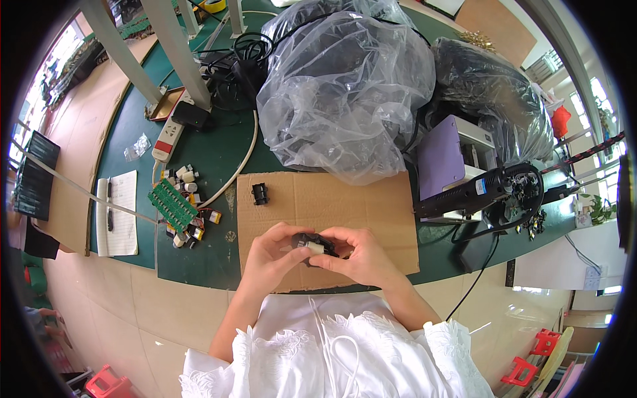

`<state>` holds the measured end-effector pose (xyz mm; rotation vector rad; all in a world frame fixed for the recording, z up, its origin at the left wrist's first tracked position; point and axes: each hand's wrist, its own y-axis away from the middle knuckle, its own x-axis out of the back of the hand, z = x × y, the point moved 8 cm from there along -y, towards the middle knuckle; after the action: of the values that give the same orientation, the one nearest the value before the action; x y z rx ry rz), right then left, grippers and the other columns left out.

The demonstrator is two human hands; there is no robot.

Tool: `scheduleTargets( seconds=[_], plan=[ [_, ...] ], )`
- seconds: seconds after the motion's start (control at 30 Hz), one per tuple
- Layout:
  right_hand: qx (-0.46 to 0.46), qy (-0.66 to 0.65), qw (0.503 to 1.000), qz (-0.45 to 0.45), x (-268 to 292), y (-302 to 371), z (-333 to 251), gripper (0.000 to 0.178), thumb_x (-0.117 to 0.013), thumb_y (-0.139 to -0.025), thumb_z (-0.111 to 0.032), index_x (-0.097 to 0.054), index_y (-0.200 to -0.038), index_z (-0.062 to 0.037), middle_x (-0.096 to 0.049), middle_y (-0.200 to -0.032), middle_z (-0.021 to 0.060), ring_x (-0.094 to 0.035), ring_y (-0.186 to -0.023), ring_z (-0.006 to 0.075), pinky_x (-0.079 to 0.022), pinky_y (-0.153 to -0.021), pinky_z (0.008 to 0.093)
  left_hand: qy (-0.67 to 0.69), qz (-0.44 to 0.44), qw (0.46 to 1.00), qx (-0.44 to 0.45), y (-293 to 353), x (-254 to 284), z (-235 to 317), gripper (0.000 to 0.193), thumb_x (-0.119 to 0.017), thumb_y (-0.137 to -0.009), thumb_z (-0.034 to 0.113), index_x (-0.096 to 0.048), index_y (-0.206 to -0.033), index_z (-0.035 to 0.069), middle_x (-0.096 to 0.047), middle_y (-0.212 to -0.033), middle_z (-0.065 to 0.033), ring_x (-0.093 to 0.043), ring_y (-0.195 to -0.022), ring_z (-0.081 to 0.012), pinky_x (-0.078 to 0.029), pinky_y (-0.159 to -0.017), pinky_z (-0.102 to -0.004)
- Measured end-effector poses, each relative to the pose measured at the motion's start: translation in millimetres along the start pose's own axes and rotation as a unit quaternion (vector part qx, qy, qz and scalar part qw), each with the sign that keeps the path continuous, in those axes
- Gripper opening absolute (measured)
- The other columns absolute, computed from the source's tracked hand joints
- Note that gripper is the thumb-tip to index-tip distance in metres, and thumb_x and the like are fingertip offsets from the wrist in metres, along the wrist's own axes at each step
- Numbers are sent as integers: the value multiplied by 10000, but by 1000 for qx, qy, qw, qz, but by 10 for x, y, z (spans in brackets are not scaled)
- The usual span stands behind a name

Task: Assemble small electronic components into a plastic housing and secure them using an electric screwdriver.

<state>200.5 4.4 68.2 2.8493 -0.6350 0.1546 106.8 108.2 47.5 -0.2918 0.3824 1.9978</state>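
Note:
Over the near part of a brown cardboard sheet [371, 205], my two hands meet around a small dark plastic housing with a cream-coloured part [315, 247]. My left hand [273, 252] is closed on its left side, thumb against the cream part. On the other side, my right hand [361, 255] pinches the dark portion between thumb and fingers. The fingers cover much of the housing, so its exact kind is unclear. A separate small black plastic frame [260, 194] lies on the cardboard, beyond my left hand and touched by neither.
Left stand a green circuit board panel [172, 204] over small battery-like parts, a notebook [126, 215] with a pen, and a power strip [171, 134]. A large clear plastic bag [345, 93] fills the back. Rightward are a purple-and-white box [441, 159] and a black corded tool [464, 192].

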Motion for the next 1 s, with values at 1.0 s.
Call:
scheduleTargets(
  seconds=[1.0],
  plan=[
    [137, 417, 896, 73, 322, -25, -17, 415, -664, -837, -307, -582, -1149, -46, -557, -1061, 80, -543, -1007, 258, -433, -874, 387, -518, 172, 812, -205, -73, 98, 259, 266, -738, -710, 149, -653, -947, 64, -558, -970, -82, -522, -902, -276, -393, -804, -381]
  ],
)
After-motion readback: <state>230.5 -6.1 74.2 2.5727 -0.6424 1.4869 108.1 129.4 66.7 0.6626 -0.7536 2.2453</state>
